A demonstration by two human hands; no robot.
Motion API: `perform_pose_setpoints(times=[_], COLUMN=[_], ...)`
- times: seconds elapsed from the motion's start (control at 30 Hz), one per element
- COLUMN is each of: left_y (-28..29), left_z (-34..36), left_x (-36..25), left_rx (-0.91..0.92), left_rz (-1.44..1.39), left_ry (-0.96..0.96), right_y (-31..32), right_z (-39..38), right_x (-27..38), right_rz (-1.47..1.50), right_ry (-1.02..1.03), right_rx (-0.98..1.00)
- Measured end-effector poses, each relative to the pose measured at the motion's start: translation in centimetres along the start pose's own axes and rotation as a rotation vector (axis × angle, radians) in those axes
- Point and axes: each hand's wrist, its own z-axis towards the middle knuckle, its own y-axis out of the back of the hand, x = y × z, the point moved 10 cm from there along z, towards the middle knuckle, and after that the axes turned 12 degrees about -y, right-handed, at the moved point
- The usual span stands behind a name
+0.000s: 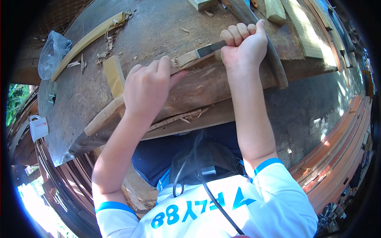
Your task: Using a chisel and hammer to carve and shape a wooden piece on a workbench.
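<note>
My left hand (149,85) is wrapped round a pale, roughly carved wooden stick (104,116), whose rounded lower end points left over the workbench edge. My right hand (246,45) is closed in a fist on a tool with a flat, dark steel blade (210,49); its handle is hidden in my fingers. The blade lies against the upper part of the stick. A pale board (112,73) sits beneath the stick. Beside my right hand, a long dark wooden piece (278,77) slants down over the bench.
The worn workbench (166,29) holds a curved yellow strip (89,39), shavings, a plastic bag (53,53), offcuts (274,10) and planks (307,39). A white object with a handle (39,127) hangs at the left. Stacked timber (333,142) lies at the right. A cable (210,194) crosses my shirt.
</note>
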Motion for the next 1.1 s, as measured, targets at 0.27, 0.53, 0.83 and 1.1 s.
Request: perform_pose_setpoints(times=[0.27, 0.53, 0.83, 1.1], left_y=[0.0, 0.4, -1.6, -3.4], left_z=[0.2, 1.5, 3.4, 5.3], left_x=[0.2, 0.4, 5.0, 8.2], left_rx=[-0.036, -0.127, -0.024, 0.042], left_rz=[0.009, 0.12, 0.05, 0.043], left_ry=[-0.01, -0.083, -0.067, -0.128], right_y=[-1.1, -0.2, -1.6, -2.3], right_z=[-0.4, -0.3, 1.9, 0.1], right_x=[2.6, 2.7, 2.0, -1.4], right_rz=[-0.156, -0.048, -0.048, -0.102], right_ry=[0.195, 0.193, 0.255, 0.221], right_rx=[-0.054, -0.136, 0.001, 0.004])
